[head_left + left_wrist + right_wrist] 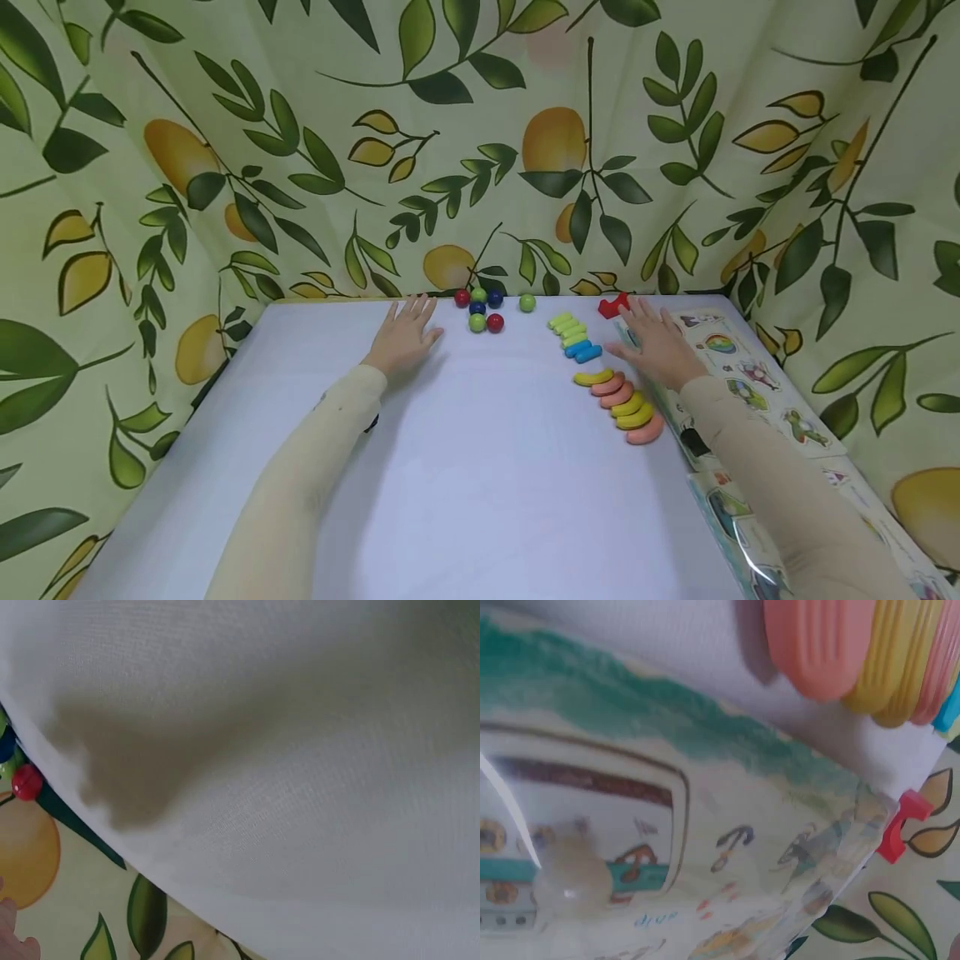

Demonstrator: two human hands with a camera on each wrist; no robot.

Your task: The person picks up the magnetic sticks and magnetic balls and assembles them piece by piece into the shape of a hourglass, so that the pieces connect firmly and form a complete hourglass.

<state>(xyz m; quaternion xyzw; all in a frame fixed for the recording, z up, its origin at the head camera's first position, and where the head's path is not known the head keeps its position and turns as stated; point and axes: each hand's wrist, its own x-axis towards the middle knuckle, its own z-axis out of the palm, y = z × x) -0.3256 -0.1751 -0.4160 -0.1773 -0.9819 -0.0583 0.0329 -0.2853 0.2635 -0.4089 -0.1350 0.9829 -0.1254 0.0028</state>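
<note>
Sheets [787, 404] at R hand's [654, 342] 4 o'clock; curved pcs [628, 408] its 7, sticks [573, 331] its 9. R fingers spread loose. L hand [402, 337]: fingers straight, spread; balls [477, 308] nearby, approx 2–3 o'clock. Red pc [611, 307] nr R fingertips, 10 o'clock.

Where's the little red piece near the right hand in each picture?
Head: the red piece is right of centre, beside the right hand.
Left wrist: not in it.
Right wrist: toward the right edge, a bit below the middle.
Shared landmark: leafy cloth, in all three.
</note>
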